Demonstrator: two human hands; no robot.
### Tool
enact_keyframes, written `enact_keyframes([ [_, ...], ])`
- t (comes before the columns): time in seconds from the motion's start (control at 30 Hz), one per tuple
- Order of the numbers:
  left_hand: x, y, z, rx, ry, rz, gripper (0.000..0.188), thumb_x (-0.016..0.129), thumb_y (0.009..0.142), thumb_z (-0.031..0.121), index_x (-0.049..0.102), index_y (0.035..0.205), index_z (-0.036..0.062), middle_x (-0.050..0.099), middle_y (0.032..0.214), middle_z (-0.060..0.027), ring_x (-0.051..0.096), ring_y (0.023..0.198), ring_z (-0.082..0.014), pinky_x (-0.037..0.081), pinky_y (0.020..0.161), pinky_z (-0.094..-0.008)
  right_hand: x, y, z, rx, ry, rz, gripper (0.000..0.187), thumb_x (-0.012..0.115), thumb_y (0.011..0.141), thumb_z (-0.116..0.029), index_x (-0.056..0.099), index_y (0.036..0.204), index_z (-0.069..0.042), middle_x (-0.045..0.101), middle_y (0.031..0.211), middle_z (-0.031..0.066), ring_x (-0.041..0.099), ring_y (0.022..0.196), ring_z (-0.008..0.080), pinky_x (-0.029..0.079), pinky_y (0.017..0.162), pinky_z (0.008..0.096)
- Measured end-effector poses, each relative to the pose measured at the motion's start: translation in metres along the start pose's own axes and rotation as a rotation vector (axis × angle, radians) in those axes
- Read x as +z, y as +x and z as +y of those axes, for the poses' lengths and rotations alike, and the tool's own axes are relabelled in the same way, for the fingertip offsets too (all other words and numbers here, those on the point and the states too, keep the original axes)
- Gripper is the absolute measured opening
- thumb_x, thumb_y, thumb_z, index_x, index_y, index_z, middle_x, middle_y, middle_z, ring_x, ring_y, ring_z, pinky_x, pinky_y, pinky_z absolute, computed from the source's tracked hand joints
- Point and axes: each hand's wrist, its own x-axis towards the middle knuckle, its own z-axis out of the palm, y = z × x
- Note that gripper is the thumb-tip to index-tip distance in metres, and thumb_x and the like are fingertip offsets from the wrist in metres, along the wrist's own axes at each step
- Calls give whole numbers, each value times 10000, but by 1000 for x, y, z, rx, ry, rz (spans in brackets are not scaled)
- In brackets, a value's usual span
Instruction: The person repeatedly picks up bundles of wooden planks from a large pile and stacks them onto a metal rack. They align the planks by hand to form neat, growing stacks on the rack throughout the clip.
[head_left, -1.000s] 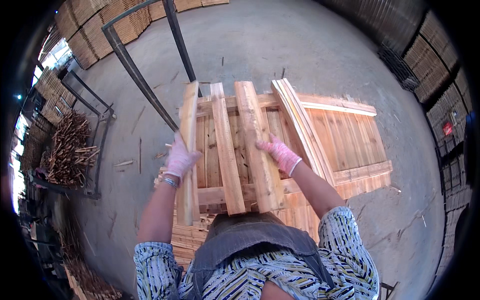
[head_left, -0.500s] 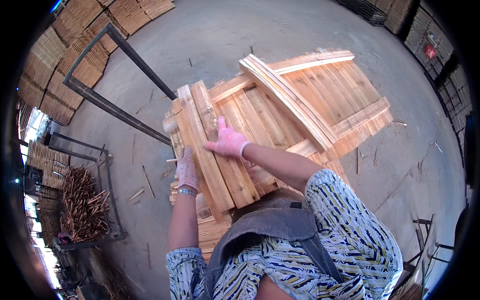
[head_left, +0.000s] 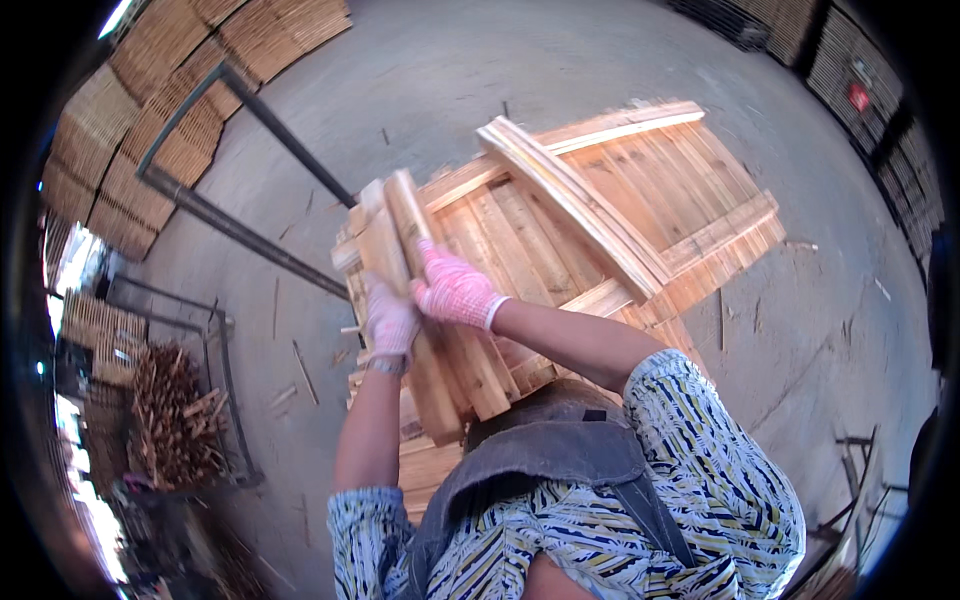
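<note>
Concrete floor [head_left: 560, 80] is lying under a wooden panel [head_left: 600, 230], with stacked timber [head_left: 150, 120] and a metal frame [head_left: 250, 170] at the far left. Left hand [head_left: 390, 322] and right hand [head_left: 455, 290], both in pink gloves, are closing around a bundle of planks [head_left: 420, 300] from opposite sides, apparently squeezing the pieces together so none slip. The bundle is hanging lengthwise above the panel's near-left corner, close before the body.

Two gloved hands, left hand [head_left: 390, 322] and right hand [head_left: 455, 292], gripped two boards [head_left: 400, 240] above one slatted wooden pallet [head_left: 640, 210].
</note>
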Motion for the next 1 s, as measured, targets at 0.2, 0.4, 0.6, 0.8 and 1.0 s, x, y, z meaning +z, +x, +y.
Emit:
enact_keyframes([
  [0.2,-24,-13,49,-68,122,-32,861,746,778,264,297,1458,-13,605,1272,-291,629,1121,-429,488,1005,-444,-74,12,55,-228,-96,106,635,654,873,-371,471,1352,3,583,1262,291,583,1180,424,462,1026,482],
  [0.4,13,-35,100,-179,419,-175,1155,815,718,551,207,1520,-17,379,1489,-275,389,1372,-444,424,1077,-510,-155,1,129,330,-726,89,1022,775,760,-430,227,1550,-85,318,1529,285,426,1371,431,433,1090,488],
  [0.6,5,-17,97,-232,301,-199,942,803,764,305,269,1495,46,498,1390,-237,529,1257,-361,461,1052,-428,-182,26,143,341,-497,-13,965,789,744,-331,298,1521,-35,602,1258,263,610,1180,409,501,995,496],
  [0.8,-49,-13,48,-141,-595,-198,863,681,802,118,238,1536,21,616,1245,-166,625,1057,-233,530,908,-331,-156,4,142,324,570,-85,922,797,779,-288,309,1532,-75,560,1358,184,601,1190,310,548,908,439],
  [1.0,-122,-6,6,-211,178,-87,921,712,824,254,187,1561,79,528,1346,-281,595,1158,-385,501,977,-451,-87,11,102,409,1034,-240,1017,785,825,-228,135,1596,-106,562,1344,179,617,1111,295,566,881,460],
])
